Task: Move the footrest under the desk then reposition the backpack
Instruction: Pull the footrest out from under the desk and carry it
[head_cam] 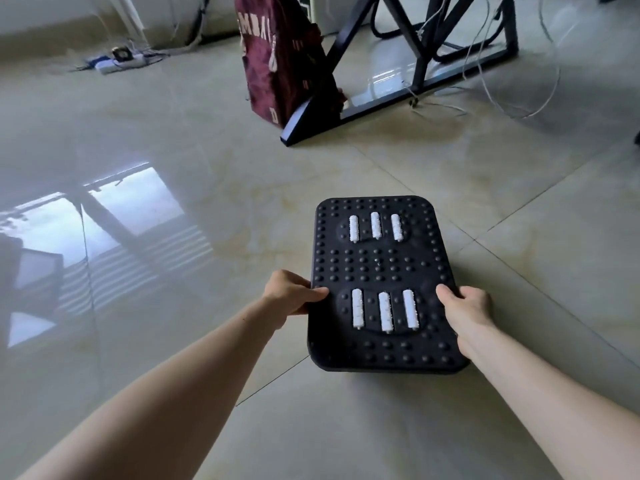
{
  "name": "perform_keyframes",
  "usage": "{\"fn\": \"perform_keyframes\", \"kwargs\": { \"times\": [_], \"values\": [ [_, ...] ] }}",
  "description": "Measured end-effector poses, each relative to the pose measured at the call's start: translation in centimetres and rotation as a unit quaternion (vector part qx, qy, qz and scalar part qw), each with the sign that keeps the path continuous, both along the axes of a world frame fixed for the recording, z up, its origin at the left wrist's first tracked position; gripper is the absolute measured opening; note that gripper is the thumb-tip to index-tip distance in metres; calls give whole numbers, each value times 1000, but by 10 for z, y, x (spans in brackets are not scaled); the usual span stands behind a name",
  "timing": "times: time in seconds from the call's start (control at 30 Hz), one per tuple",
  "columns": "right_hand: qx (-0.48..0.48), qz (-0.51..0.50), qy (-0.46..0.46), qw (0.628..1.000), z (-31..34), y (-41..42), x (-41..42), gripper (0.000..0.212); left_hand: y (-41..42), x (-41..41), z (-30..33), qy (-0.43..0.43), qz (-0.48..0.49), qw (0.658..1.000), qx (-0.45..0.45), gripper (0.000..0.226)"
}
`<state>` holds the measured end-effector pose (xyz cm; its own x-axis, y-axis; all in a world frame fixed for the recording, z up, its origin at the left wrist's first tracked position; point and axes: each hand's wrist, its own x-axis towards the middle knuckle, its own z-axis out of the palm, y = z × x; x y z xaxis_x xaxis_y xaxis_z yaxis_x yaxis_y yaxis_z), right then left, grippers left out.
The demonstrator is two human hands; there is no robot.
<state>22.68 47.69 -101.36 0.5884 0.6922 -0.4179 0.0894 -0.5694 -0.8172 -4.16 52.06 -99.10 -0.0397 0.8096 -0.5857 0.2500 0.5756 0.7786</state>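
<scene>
A black studded footrest (377, 265) with two rows of white rollers lies on the tiled floor in front of me. My left hand (289, 292) grips its left edge, thumb on top. My right hand (465, 306) grips its right edge the same way. A maroon backpack (277, 60) with pale lettering stands upright farther back, leaning against the black metal desk frame (374, 102). The footrest sits well short of the desk frame, on my side of it.
Loose white and black cables (502, 81) trail on the floor around and under the desk frame. A white power strip (114, 62) with plugs lies at the back left near the wall. Glossy tile floor (156, 202) stretches open to the left.
</scene>
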Motion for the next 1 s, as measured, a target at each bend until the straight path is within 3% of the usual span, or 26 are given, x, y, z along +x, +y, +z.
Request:
{"fn": "perform_keyframes", "kwargs": {
  "times": [0.2,0.37,0.53,0.73,1.0],
  "values": [
    [0,57,17,998,-5,35,-65,31,-2,-68,-2,-15,60,998,-8,19],
    [4,102,15,995,-6,60,-101,37,0,-106,-7,-28,97,995,-5,29],
    [4,131,15,991,-1,81,-127,22,9,-129,-4,-29,120,992,1,20],
    [5,146,12,989,-3,104,-163,30,22,-162,-9,-19,154,988,-5,23],
    [-33,178,-2,983,12,126,-235,14,30,-224,-11,-14,207,977,-36,22]
  ]
}}
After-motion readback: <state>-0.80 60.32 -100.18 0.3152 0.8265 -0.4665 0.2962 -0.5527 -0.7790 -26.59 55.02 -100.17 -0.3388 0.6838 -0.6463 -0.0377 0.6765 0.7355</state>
